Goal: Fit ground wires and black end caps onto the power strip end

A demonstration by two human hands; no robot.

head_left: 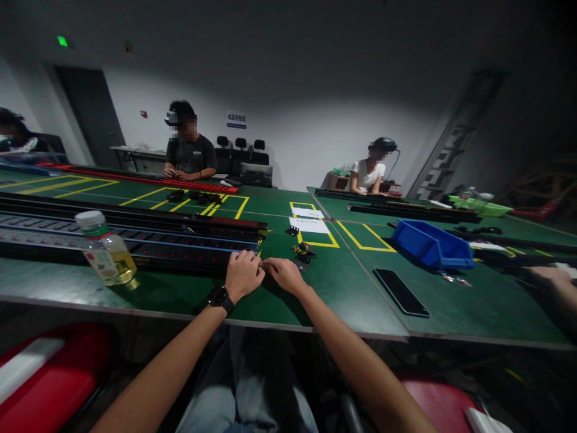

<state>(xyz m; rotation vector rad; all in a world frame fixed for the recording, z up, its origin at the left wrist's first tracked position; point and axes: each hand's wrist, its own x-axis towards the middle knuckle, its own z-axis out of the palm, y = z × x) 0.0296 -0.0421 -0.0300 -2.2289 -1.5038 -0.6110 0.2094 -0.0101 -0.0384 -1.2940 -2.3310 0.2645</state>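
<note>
Long black rails [180,245] with red dots and blue edges lie side by side across the table to my left. My left hand [244,273], a black watch on its wrist, is curled over the near right end of one rail. Just beside it, my right hand [285,275] has its thumb and index finger pinched together at the rail's end. Thin yellowish wires [259,245] stick out there; what the pinch holds is too small to make out. Small black parts [304,252] lie just beyond my right hand.
A drink bottle [106,249] stands on the left by the rails. To the right are a phone [401,292] and a blue bin [430,245]. Paper labels [309,225] lie ahead. Co-workers sit across the table, and another person's hand [552,276] reaches in at far right.
</note>
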